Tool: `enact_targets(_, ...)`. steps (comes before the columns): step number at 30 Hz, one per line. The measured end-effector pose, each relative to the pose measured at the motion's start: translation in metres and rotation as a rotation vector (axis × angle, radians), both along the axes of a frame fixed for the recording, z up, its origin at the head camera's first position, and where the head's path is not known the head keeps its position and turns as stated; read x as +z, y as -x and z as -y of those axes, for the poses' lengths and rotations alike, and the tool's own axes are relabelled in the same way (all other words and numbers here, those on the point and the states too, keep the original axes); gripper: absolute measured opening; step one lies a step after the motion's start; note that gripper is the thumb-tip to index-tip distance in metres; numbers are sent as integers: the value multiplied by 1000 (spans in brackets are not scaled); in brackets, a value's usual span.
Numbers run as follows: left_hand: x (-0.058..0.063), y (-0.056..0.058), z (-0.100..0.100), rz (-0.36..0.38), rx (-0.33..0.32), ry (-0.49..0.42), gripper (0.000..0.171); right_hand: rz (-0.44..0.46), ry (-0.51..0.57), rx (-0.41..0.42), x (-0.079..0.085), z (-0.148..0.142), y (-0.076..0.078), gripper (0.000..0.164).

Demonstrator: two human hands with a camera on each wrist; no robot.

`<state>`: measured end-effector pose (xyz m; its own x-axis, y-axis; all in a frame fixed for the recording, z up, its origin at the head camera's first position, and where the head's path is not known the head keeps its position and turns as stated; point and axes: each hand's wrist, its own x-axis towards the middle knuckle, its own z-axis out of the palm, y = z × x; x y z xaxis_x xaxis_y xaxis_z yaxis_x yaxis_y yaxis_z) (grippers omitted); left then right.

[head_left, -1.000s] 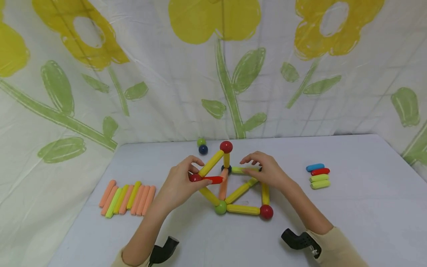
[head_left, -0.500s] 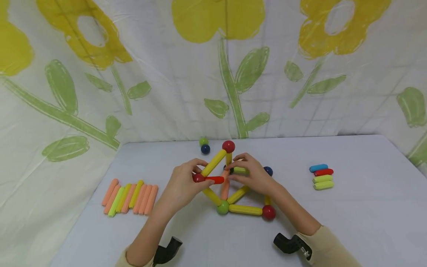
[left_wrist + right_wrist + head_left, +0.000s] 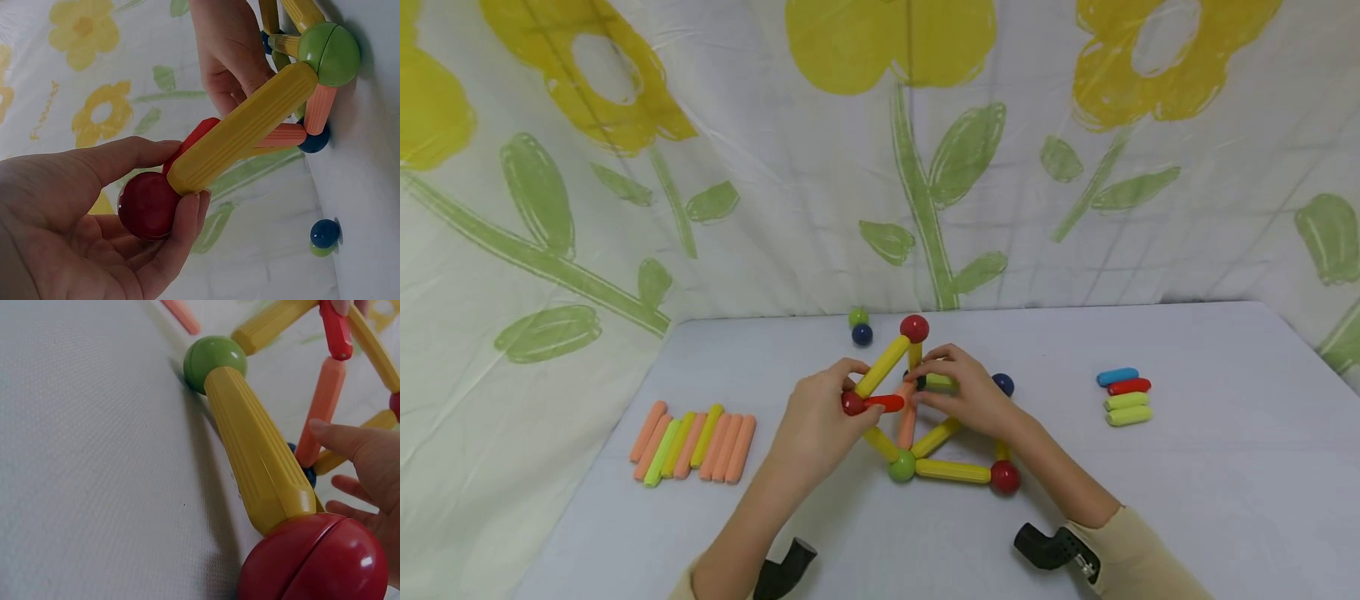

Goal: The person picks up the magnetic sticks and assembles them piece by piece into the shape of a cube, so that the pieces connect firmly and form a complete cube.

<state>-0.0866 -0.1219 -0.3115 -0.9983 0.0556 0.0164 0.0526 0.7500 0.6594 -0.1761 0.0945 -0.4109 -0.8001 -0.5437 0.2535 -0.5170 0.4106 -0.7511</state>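
Colored toy building sticks and balls form a frame on the table. My left hand (image 3: 820, 412) grips its raised left corner, a red ball (image 3: 852, 403), with the thumb on a short red stick (image 3: 890, 403). Yellow sticks run from that ball up to the red top ball (image 3: 914, 328) and down to a green ball (image 3: 330, 54). Inside the frame, my right hand (image 3: 966, 390) pinches an orange stick (image 3: 321, 403) that slants up from a dark blue ball (image 3: 314, 139). Its upper end sits right at the red stick's tip in the right wrist view.
A row of orange, yellow and green sticks (image 3: 692, 446) lies to the left. Several short sticks (image 3: 1127, 387) are on the right. Loose green (image 3: 858, 317) and blue (image 3: 862, 335) balls stand at the back, before the flowered curtain (image 3: 760, 200).
My right hand has moved left from the frame's back right corner to the orange stick. The left hand, still gripping the red ball, has shifted slightly to the right.
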Motion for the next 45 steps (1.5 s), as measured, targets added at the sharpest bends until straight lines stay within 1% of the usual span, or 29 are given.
enact_targets(6,1,-6,-7,-23,20,55,45,-9,4,0,-1,0,-1,28)
enact_targets(9,1,-8,-8,-40,23,68,45,-13,7,0,-2,0,0,27)
enact_targets(14,0,-10,-9,-82,18,82,43,-16,3,-6,-3,0,1,27)
enact_targets(19,0,-11,-10,-103,18,90,42,-14,7,-5,-3,0,1,28)
enact_targets(22,-1,-13,-13,-122,26,115,43,-16,10,-5,-3,0,1,27)
enact_targets(29,-5,-18,-22,-209,43,196,45,-19,16,-5,-4,1,2,27)
enact_targets(34,-7,-20,-25,-268,48,206,44,-16,14,-10,-4,1,1,27)
enact_targets(40,-8,-20,-23,-272,38,184,45,-22,17,-8,-4,1,1,28)
enact_targets(43,-8,-18,-21,-253,27,169,45,-20,24,-10,-5,2,1,28)
enact_targets(45,-8,-15,-19,-224,22,151,46,-20,27,-13,-6,4,0,28)
